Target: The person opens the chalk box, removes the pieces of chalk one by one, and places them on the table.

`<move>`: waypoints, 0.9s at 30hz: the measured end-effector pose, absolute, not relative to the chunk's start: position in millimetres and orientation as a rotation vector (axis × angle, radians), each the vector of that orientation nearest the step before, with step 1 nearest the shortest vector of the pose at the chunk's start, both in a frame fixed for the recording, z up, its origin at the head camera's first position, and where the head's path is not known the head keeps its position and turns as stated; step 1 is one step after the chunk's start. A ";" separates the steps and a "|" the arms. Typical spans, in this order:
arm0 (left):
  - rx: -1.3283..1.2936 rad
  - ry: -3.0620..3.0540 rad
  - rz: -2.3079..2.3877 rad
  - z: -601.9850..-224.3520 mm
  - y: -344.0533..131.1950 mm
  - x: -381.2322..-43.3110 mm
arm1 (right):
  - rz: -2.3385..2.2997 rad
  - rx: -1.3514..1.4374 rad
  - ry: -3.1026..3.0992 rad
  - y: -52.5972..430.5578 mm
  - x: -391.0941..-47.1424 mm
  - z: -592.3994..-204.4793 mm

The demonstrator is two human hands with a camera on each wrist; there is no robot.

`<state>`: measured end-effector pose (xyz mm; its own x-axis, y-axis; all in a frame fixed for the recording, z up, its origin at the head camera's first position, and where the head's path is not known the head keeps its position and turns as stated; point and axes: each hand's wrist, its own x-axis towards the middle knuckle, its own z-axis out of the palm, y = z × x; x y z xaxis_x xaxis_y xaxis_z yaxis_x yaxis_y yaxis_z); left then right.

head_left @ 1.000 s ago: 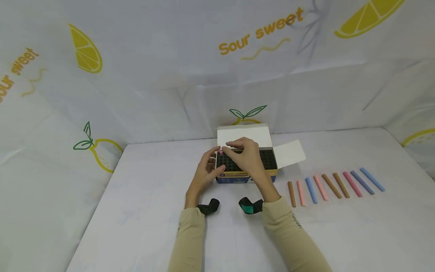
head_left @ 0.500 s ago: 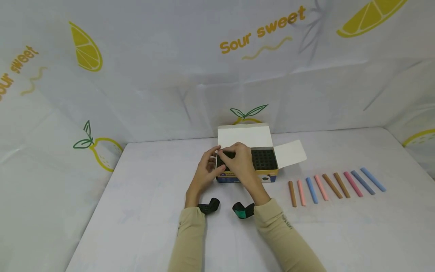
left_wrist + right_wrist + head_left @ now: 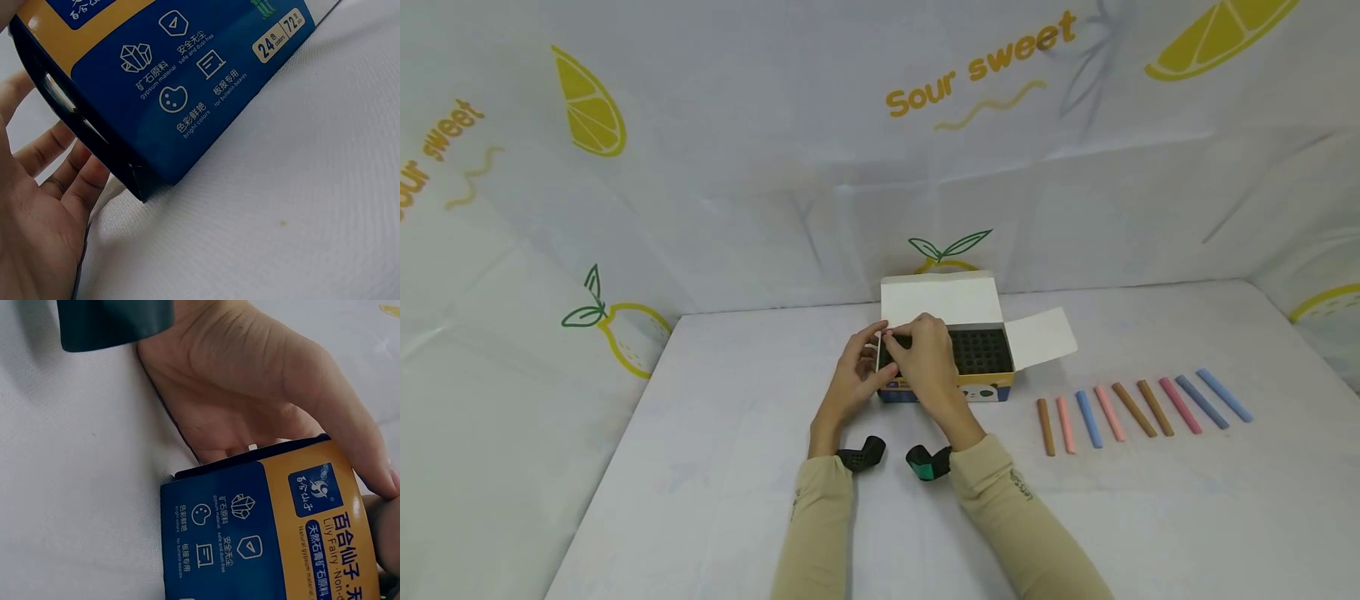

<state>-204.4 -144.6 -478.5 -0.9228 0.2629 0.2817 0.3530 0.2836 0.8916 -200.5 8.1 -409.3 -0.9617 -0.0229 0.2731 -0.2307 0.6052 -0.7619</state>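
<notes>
A blue and yellow chalk box [image 3: 1000, 390] stands with its lid raised, a black holed insert [image 3: 981, 350] inside. My left hand [image 3: 852, 375] holds the box's left end, fingers along the side and thumb over the front rim. In the right wrist view, the left hand's thumb [image 3: 350, 419] lies across the box edge. My right hand [image 3: 928, 358] reaches over the insert, thumb and forefinger pinched together at the back left corner on a pink chalk stick, which they almost wholly hide. The left wrist view shows the box's printed front [image 3: 181, 81] and the left fingers [image 3: 69, 169] beside it.
Several chalk sticks lie in a row on the white cloth to the right, among them a brown one [image 3: 1046, 427], a blue one [image 3: 1089, 419] and a dark pink one [image 3: 1180, 405]. The box's white side flap [image 3: 1040, 338] sticks out rightward; its lid [image 3: 942, 300] stands behind.
My right hand has shifted left and slightly down, its fingertips closing over the pink chalk end that showed in the insert's corner. The left hand stays on the box.
</notes>
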 end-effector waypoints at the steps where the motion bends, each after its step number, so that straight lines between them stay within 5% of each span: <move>1: -0.587 -2.452 -1.737 -478.4 -144.5 -204.4 | 1.289 0.206 -2.595 7.9 -200.4 -409.1; 27: -0.559 -2.480 -1.746 -478.2 -145.5 -204.0 | 1.373 0.296 -2.423 12.1 -208.7 -403.9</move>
